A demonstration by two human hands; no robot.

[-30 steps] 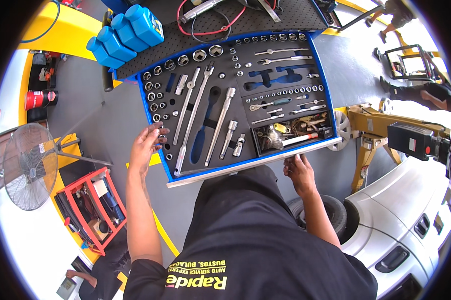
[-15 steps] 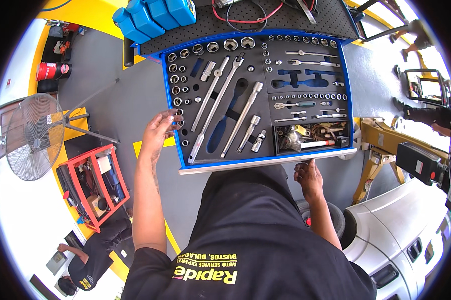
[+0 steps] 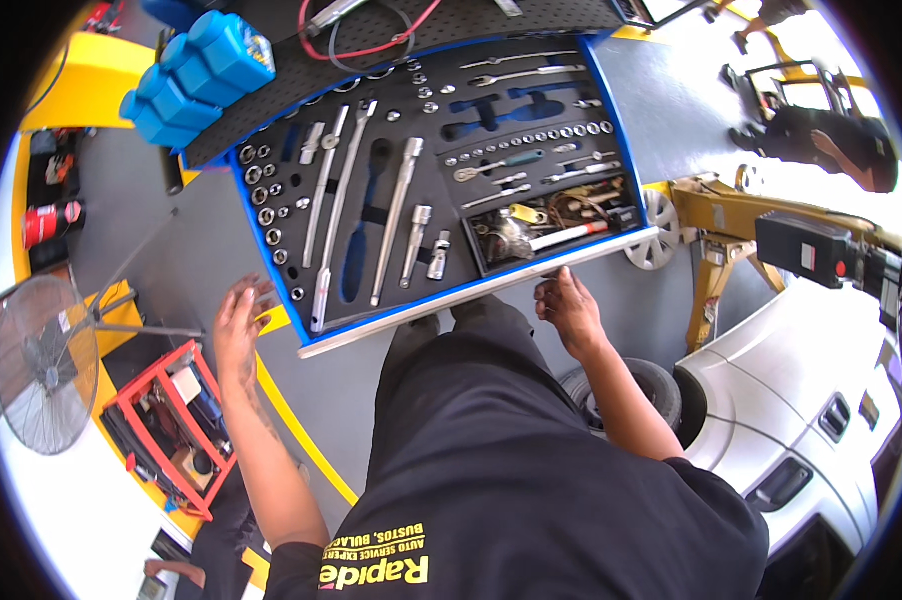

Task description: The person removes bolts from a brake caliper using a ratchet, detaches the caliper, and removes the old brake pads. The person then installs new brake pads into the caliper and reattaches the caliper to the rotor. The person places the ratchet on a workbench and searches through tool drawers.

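A pulled-out blue tool drawer (image 3: pixel 481 292) lies before me, its dark foam tray (image 3: pixel 301 315) holding sockets, extension bars and ratchets. My left hand (image 3: pixel 239 318) hovers just outside the drawer's left side, fingers apart and nothing visible in them. At the pale front lip, toward the right, my right hand (image 3: pixel 571 315) has curled fingers and its thumb against the edge. Long chrome bars, among them a thick extension bar (image 3: pixel 398 220), lie slanted in the left half. Near them, a blue-lined cutout (image 3: pixel 355 262) holds no tool. A compartment (image 3: pixel 483 262) at the near right corner contains jumbled parts.
Blue bottles (image 3: pixel 206 75) stand on the perforated black top (image 3: pixel 451 32), beside a red cable. A floor fan (image 3: pixel 46 365) and red cart (image 3: pixel 176 430) are at left. A yellow lift arm (image 3: pixel 716 215), tire (image 3: pixel 641 390) and silver vehicle (image 3: pixel 781 400) are at right. Other people are nearby.
My view has turned, shifting the drawer left and tilting it. My left hand has moved away from the sockets at the drawer's left edge. My right hand stays at the front lip.
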